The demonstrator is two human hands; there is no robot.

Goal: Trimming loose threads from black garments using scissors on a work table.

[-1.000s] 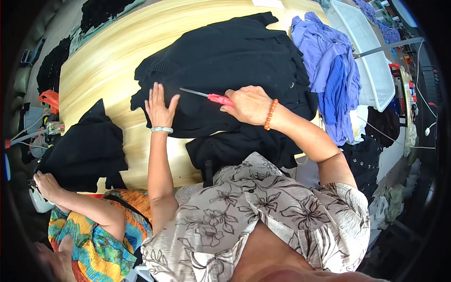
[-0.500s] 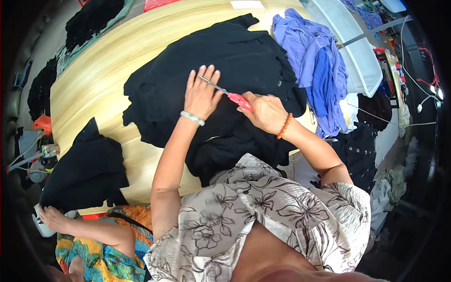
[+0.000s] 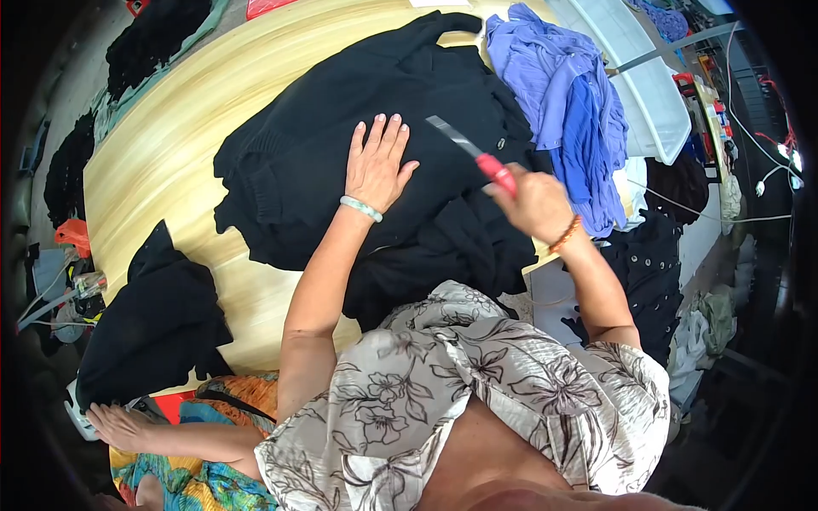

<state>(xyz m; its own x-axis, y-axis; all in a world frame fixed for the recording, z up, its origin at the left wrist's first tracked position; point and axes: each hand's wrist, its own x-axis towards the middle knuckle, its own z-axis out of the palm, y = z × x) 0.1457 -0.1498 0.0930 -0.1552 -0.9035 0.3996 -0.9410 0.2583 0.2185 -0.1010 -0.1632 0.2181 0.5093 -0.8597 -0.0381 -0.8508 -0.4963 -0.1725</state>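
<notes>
A black garment [image 3: 324, 136] lies spread over the pale wooden table [image 3: 162, 162]. My left hand [image 3: 377, 163] presses flat on it, fingers apart, with a pale green bangle at the wrist. My right hand [image 3: 535, 203] is lifted just right of the garment and grips small red-handled scissors [image 3: 473, 151], blades pointing up and to the left over the cloth. An orange bead bracelet sits on that wrist.
A heap of blue-purple clothes [image 3: 567, 102] lies at the table's right, beside a white tray [image 3: 652, 85]. Another black garment [image 3: 153, 319] sits at the table's near left. A second person [image 3: 162, 443] in colourful clothes sits at lower left. Dark clothes [image 3: 648, 272] hang on the right.
My left hand has slid up and to the right across the black garment. My right hand has lifted the scissors and swung to the right of it.
</notes>
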